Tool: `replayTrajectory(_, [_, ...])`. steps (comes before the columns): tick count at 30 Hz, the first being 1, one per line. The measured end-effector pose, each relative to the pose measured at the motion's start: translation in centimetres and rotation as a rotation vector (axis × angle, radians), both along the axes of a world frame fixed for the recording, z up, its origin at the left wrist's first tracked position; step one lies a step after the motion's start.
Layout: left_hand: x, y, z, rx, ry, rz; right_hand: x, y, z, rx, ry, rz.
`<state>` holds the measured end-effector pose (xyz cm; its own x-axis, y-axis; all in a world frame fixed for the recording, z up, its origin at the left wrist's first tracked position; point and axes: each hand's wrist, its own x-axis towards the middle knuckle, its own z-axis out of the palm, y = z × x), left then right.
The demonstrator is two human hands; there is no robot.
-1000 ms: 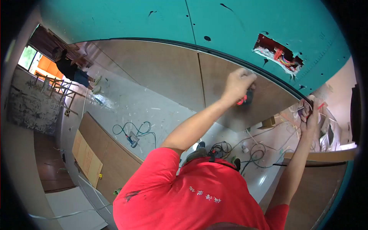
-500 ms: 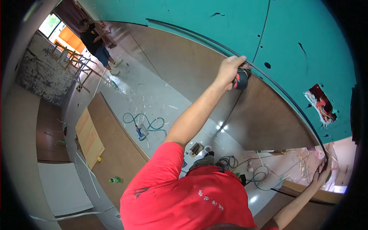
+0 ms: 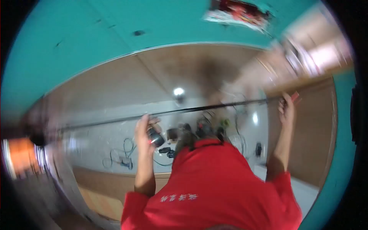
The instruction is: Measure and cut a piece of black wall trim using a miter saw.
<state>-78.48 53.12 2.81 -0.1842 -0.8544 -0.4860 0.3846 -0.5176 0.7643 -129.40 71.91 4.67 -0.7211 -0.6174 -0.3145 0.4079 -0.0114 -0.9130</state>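
A long, thin dark strip (image 3: pixel 203 109) stretches across in front of my body, apart from the wall. My left hand (image 3: pixel 142 134) is closed, with its fingertips at the strip and a rounded black and red tool (image 3: pixel 156 137), seemingly a tape measure, in its palm. Farther right, my right hand (image 3: pixel 287 109) grips the strip near its right end. A small red piece (image 3: pixel 295 96) sticks out beside those fingers; its kind is unclear. Motion blur smears the strip's left end.
A teal wall (image 3: pixel 88 42) with a cut-out showing wires (image 3: pixel 241 13) rises above brown panelling (image 3: pixel 115 86). On the floor lie a blue power tool (image 3: pixel 125 163) with a green hose and several cables. A large brown board (image 3: pixel 327 115) stands at right.
My view has swung to the right. The strip, which ran along the top of the panelling, is now away from the wall and lower. Both hands moved with it, the left one down toward my body.
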Motion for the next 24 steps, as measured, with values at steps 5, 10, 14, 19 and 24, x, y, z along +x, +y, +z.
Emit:
replayTrajectory(5, [5.4,2.5,-8.2,0.249,-0.274,0.036,4.2,3.2,-3.7,0.186,-0.107,-0.012])
replayTrajectory(10, [5.2,3.4,-15.9,0.494,-0.171,-0.209,0.2,13.2,-8.0,0.277,-0.222,-0.369])
replayTrajectory(14, [3.6,4.4,-19.1,0.599,-0.157,-0.189,-2.3,18.1,-10.3,0.151,-0.323,-0.551])
replayTrajectory(19, [-5.4,5.8,-19.6,0.674,-0.292,-0.083,-10.1,24.6,-15.0,0.187,-0.393,-0.545])
replayTrajectory(24, [-12.3,8.0,-23.1,0.713,-0.134,-0.094,-26.3,26.8,-23.7,0.238,-0.322,-0.397])
